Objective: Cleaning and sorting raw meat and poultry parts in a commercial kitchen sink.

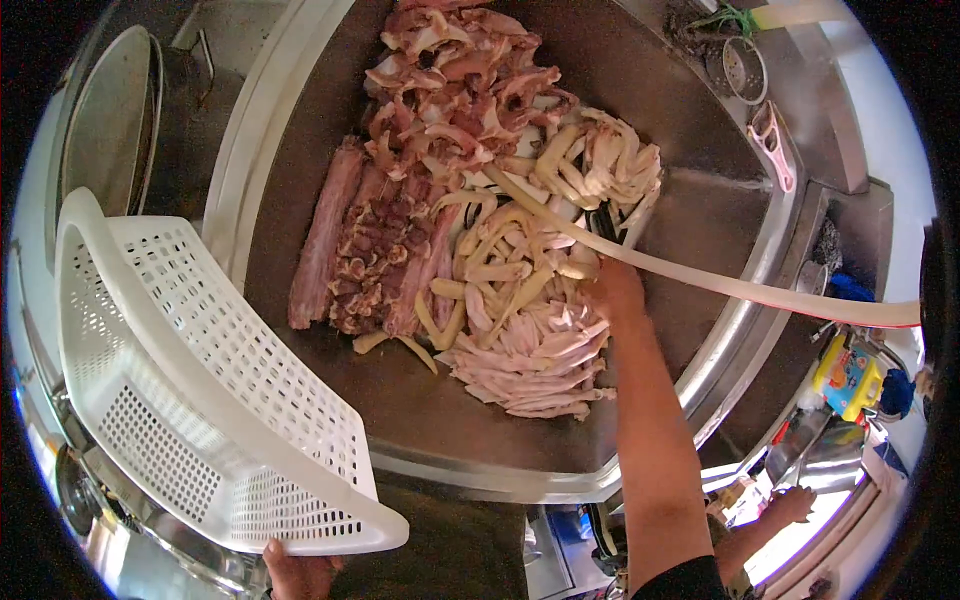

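Note:
My left hand (300,574) grips the lower rim of a white perforated plastic basket (247,300), tilted on its side at the sink's left edge; no contents are visible inside. My right hand (619,289) reaches into a stainless steel sink (480,442) at the right side of the raw meat; its fingers are partly hidden. Beside it lie pale yellowish pieces of raw poultry (517,277) and a fanned heap of pale pink strips (532,367). Long reddish pieces of meat (322,247) and curled pink chunks (457,90) fill the left and far parts of the pile.
A pale hose (675,262) crosses the sink from the right onto the meat. On the far right ledge are a round strainer (745,71) and a pink-handled peeler (780,154). A yellow container (847,379) stands at right. Another person's hand (791,506) shows lower right.

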Available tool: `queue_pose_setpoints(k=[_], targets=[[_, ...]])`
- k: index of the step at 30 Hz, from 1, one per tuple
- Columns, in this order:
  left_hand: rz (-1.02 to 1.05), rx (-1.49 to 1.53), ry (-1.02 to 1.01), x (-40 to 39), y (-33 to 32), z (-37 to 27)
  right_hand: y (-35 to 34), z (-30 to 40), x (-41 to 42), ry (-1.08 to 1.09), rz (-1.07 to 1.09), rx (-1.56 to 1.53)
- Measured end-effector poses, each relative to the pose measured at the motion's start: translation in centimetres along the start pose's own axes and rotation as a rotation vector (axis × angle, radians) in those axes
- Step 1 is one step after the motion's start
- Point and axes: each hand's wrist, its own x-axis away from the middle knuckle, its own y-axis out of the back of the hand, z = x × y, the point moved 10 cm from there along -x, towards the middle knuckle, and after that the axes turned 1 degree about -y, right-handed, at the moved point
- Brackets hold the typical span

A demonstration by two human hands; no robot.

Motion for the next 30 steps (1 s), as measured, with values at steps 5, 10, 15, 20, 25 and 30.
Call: queue_pose_setpoints(k=[5, 10, 15, 20, 25, 30], targets=[[0.061, -0.076, 0.020, 0.5, 0.5, -0.2, 4.7, 1.9, 1.6, -0.224, 0.281, 0.170], [0.070, -0.072, -0.001, 0.5, 1.0, 0.1, 5.5, 3.5, 4.0, 0.048, 0.270, 0.326], [0.214, -0.121, -0.042, -0.5, -1.8, -0.6, -1.0, 1.8, 4.0, 0.348, 0.501, 0.344], [-0.091, -0.064, -0.095, -0.2, 0.8, 0.1, -0.7, 3.7, 4.3, 0.135, 0.744, 0.267], [0.151, -0.188, -0.195, -0.7, -2.3, -0.4, -1.4, 2.0, 3.9, 0.135, 0.718, 0.228], [0.183, -0.175, -0.120, -1.1, -0.5, 1.0, 2.2, 4.4, 4.4, 0.087, 0.670, 0.025]])
